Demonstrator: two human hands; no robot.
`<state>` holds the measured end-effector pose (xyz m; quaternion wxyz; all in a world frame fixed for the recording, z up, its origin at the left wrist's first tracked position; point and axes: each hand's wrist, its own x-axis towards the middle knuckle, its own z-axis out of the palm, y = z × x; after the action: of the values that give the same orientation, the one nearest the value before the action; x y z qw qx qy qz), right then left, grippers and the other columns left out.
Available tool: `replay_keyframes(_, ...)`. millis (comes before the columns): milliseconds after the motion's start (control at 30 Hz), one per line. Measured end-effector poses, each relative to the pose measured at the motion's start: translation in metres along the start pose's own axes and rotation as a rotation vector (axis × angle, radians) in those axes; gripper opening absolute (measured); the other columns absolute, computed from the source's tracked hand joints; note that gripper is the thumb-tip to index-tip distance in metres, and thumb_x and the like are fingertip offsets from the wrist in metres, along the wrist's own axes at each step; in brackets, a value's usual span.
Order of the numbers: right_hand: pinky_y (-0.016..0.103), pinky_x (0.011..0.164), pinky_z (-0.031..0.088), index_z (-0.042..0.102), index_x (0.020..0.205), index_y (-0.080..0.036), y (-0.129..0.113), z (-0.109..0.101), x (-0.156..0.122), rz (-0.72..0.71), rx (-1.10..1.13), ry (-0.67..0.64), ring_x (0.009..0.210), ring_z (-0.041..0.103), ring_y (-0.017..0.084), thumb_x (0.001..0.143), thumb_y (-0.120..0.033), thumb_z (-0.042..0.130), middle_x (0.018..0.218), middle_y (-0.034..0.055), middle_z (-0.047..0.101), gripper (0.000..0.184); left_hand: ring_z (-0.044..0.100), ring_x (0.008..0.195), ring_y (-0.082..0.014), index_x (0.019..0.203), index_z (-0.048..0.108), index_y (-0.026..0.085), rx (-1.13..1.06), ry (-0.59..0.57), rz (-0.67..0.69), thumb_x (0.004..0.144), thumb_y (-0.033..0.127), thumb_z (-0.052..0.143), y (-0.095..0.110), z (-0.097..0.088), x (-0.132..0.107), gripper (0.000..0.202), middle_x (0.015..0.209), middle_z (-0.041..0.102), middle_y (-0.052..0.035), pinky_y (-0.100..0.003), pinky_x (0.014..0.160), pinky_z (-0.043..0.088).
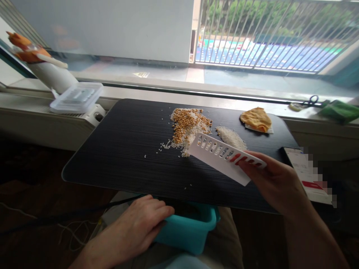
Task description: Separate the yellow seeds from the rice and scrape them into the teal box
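slotted white plate: in the head view it slanted above the black tabletop, its left end by the near edge of the soybean-and-rice pile; contact could not be told.
right hand: pinched the plate's right end, thumb on the near face, fingers behind.
left hand: fingers close together, hooked over the rim of the turquoise basin below the table's front edge.
plate handling: a level lower edge and short, gentle strokes seemed best for moving grains without scattering; the slots might have let rice through.
rice heap: lay just right of the mixed pile, so a wide sweep risked merging them.
stray grains: lay left of the pile, easily missed.
table's right side: a phone near the right hand limited room; a crumpled yellow cloth lay farther back.
sill: a clear plastic case sat well apart.
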<state>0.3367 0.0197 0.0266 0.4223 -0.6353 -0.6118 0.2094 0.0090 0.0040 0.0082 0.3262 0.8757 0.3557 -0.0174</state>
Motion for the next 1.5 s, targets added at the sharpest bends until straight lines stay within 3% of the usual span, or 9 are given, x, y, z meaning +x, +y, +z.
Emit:
replay_keyframes(367, 0.026, 0.065, 0.059, 0.078, 0.097, -0.023, -0.007, 0.005, 0.001, 0.029, 0.063, -0.059, 0.073, 0.072, 0.019, 0.088, -0.042, 0.068, 0.085, 0.0021, 0.079, 0.024, 0.069, 0.092, -0.0215, 0.110, 0.062, 0.025, 0.029, 0.062, 0.048, 0.087, 0.003, 0.053, -0.003, 0.004, -0.003, 0.033, 0.101, 0.072, -0.0011, -0.039, 0.096, 0.046)
replay_keyframes(700, 0.024, 0.062, 0.063, 0.080, 0.098, -0.025, -0.003, -0.026, -0.027, 0.023, -0.004, -0.083, 0.072, 0.076, 0.021, 0.085, -0.041, 0.071, 0.088, 0.0026, 0.081, 0.022, 0.064, 0.087, -0.0211, 0.105, 0.061, 0.022, 0.021, 0.054, 0.066, 0.088, 0.002, 0.050, -0.001, 0.001, 0.000, 0.029, 0.095, 0.069, -0.0014, -0.035, 0.085, 0.044)
replay_keyframes(833, 0.022, 0.066, 0.063, 0.081, 0.094, -0.030, -0.008, -0.037, -0.048, 0.146, 0.052, -0.054, 0.073, 0.076, 0.021, 0.082, -0.046, 0.074, 0.087, 0.0010, 0.081, 0.021, 0.062, 0.084, -0.0202, 0.100, 0.060, 0.023, 0.009, 0.021, 0.052, 0.090, 0.003, 0.049, 0.001, 0.001, 0.001, 0.024, 0.090, 0.066, -0.0001, -0.033, 0.081, 0.042)
replay_keyframes(967, 0.022, 0.062, 0.062, 0.082, 0.089, -0.034, -0.013, -0.043, -0.064, 0.221, 0.119, -0.049, 0.070, 0.075, 0.020, 0.077, -0.055, 0.076, 0.078, -0.0008, 0.079, 0.024, 0.063, 0.090, -0.0208, 0.105, 0.059, 0.023, -0.004, 0.020, 0.064, 0.089, 0.003, 0.053, 0.003, 0.002, 0.003, 0.026, 0.096, 0.068, -0.0002, -0.034, 0.087, 0.041)
replay_keyframes(1133, 0.023, 0.071, 0.062, 0.080, 0.093, -0.029, -0.012, -0.036, -0.051, 0.148, 0.077, -0.020, 0.079, 0.076, 0.020, 0.083, -0.048, 0.072, 0.091, 0.0010, 0.081, 0.022, 0.061, 0.082, -0.0201, 0.101, 0.060, 0.022, 0.016, 0.021, 0.072, 0.088, 0.001, 0.052, 0.006, 0.001, 0.004, 0.026, 0.090, 0.066, -0.0005, -0.032, 0.077, 0.041)
replay_keyframes(1300, 0.020, 0.065, 0.060, 0.079, 0.098, -0.023, -0.012, -0.020, -0.028, 0.051, 0.027, -0.176, 0.073, 0.075, 0.018, 0.089, -0.042, 0.068, 0.088, 0.0028, 0.080, 0.024, 0.061, 0.086, -0.0206, 0.106, 0.061, 0.022, 0.014, 0.023, 0.064, 0.089, 0.001, 0.051, 0.008, 0.001, 0.004, 0.028, 0.095, 0.067, -0.0015, -0.031, 0.079, 0.042)
replay_keyframes(1433, 0.017, 0.064, 0.058, 0.078, 0.099, -0.024, -0.020, -0.019, -0.028, 0.024, 0.090, -0.321, 0.073, 0.074, 0.016, 0.091, -0.039, 0.066, 0.089, 0.0018, 0.080, 0.020, 0.061, 0.087, -0.0207, 0.106, 0.063, 0.023, 0.005, 0.000, 0.032, 0.088, 0.001, 0.053, 0.009, -0.001, 0.004, 0.030, 0.097, 0.068, -0.0014, -0.031, 0.078, 0.042)
replay_keyframes(1500, 0.016, 0.064, 0.058, 0.077, 0.100, -0.026, -0.021, -0.022, -0.030, 0.020, 0.105, -0.322, 0.073, 0.074, 0.015, 0.091, -0.037, 0.067, 0.090, 0.0010, 0.080, 0.018, 0.062, 0.087, -0.0203, 0.108, 0.063, 0.023, -0.005, -0.015, 0.029, 0.087, 0.001, 0.053, 0.010, -0.002, 0.004, 0.031, 0.098, 0.068, -0.0012, -0.031, 0.078, 0.042)
